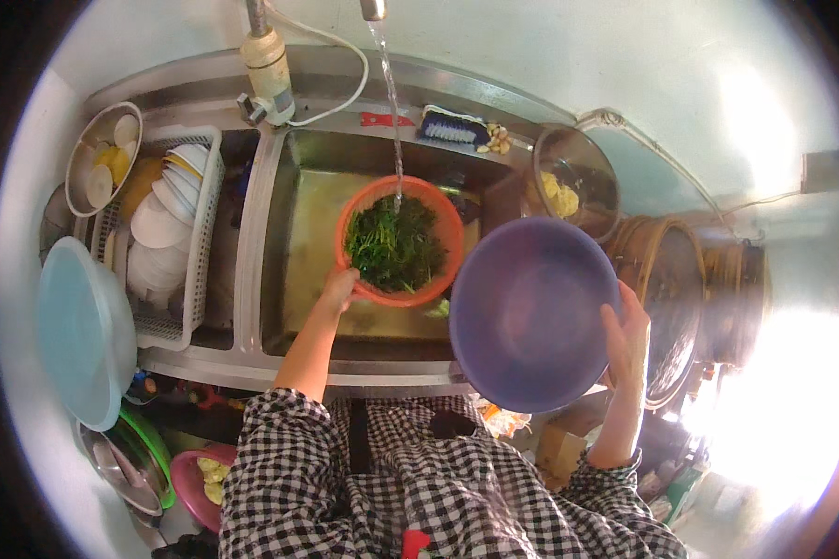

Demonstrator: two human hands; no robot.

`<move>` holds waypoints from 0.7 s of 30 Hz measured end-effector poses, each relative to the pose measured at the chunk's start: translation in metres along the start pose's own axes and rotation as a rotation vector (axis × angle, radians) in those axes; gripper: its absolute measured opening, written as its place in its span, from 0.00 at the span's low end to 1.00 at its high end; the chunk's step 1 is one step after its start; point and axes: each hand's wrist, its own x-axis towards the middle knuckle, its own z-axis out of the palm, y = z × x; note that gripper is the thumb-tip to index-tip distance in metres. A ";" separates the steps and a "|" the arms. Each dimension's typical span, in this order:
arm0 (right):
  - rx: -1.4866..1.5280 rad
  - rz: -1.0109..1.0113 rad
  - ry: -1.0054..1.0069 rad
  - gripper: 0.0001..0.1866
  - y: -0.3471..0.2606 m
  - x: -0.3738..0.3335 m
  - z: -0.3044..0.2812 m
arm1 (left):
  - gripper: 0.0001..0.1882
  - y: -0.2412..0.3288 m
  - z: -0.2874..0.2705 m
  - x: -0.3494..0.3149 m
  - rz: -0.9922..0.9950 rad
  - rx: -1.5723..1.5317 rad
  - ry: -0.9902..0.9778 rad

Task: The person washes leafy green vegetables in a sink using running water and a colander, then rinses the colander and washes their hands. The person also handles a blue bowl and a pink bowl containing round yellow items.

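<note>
My left hand [338, 287] grips the near-left rim of an orange basin [450, 252] held over the sink. Chopped-looking dark leafy greens [391, 244] fill that basin, and a stream of water [391, 102] from the tap [373, 9] falls onto them. My right hand [627, 334] is closed on the right rim of a purple basin [533, 317], which is tilted at the sink's front right edge and shows nothing inside. Cloudy yellowish water [308, 252] stands in the metal sink [294, 154] below.
Left of the sink, a white dish rack [199, 252] holds plates and bowls, beside a light blue basin [84, 326]. Behind the sink lie a scrub brush [452, 129] and a red tool [385, 119]. A clear bowl [601, 172] and bamboo steamers [667, 289] stand at the right.
</note>
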 end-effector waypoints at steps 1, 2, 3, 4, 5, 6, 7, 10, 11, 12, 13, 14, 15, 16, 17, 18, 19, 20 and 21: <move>0.028 0.004 0.002 0.25 -0.001 -0.001 -0.001 | 0.19 0.006 0.001 -0.008 0.033 -0.023 -0.014; 0.052 0.005 -0.003 0.24 -0.002 -0.002 -0.002 | 0.21 0.015 0.001 -0.016 0.085 -0.071 -0.075; 0.034 -0.032 0.021 0.24 -0.003 -0.004 -0.003 | 0.22 0.026 0.002 -0.023 0.124 -0.117 -0.149; 0.011 -0.074 0.037 0.24 -0.004 -0.005 -0.004 | 0.24 0.038 0.002 -0.031 0.161 -0.165 -0.219; -0.009 -0.117 0.054 0.23 -0.004 -0.007 -0.006 | 0.25 0.052 0.003 -0.038 0.200 -0.149 -0.222; 0.076 -0.086 0.047 0.23 -0.005 -0.009 -0.008 | 0.26 0.069 0.006 -0.043 0.240 -0.130 -0.227; 0.160 -0.052 0.041 0.23 -0.006 -0.012 -0.011 | 0.27 0.084 0.011 -0.050 0.265 -0.106 -0.220; 0.251 -0.112 0.051 0.23 -0.012 -0.020 -0.018 | 0.28 0.121 0.024 -0.074 0.404 -0.145 -0.239; 0.265 -0.125 0.048 0.23 -0.014 -0.023 -0.020 | 0.25 0.131 0.031 -0.080 0.392 -0.148 -0.204; 0.232 -0.142 0.069 0.23 -0.017 -0.026 -0.023 | 0.22 0.142 0.037 -0.085 0.421 -0.163 -0.191; 0.207 -0.133 0.099 0.23 -0.019 -0.028 -0.026 | 0.19 0.150 0.042 -0.090 0.447 -0.177 -0.185; 0.194 -0.139 0.112 0.24 -0.021 -0.030 -0.029 | 0.19 0.158 0.047 -0.094 0.513 -0.153 -0.146; 0.191 -0.156 0.128 0.24 -0.023 -0.030 -0.031 | 0.19 0.165 0.052 -0.097 0.578 -0.126 -0.116; 0.155 -0.177 0.153 0.25 -0.025 -0.030 -0.034 | 0.19 0.168 0.055 -0.100 0.629 -0.085 -0.066; 0.160 -0.193 0.159 0.25 -0.026 -0.030 -0.036 | 0.20 0.171 0.057 -0.103 0.644 -0.110 -0.073; 0.172 -0.212 0.172 0.24 -0.027 -0.029 -0.039 | 0.22 0.172 0.057 -0.105 0.648 -0.118 -0.062; 0.173 -0.238 0.186 0.24 -0.027 -0.028 -0.042 | 0.23 0.172 0.055 -0.106 0.654 -0.126 -0.053; 0.125 -0.250 0.222 0.23 -0.027 -0.027 -0.046 | 0.23 0.170 0.051 -0.106 0.668 -0.128 -0.030; 0.152 -0.236 0.226 0.24 -0.026 -0.025 -0.049 | 0.22 0.165 0.045 -0.107 0.683 -0.128 -0.009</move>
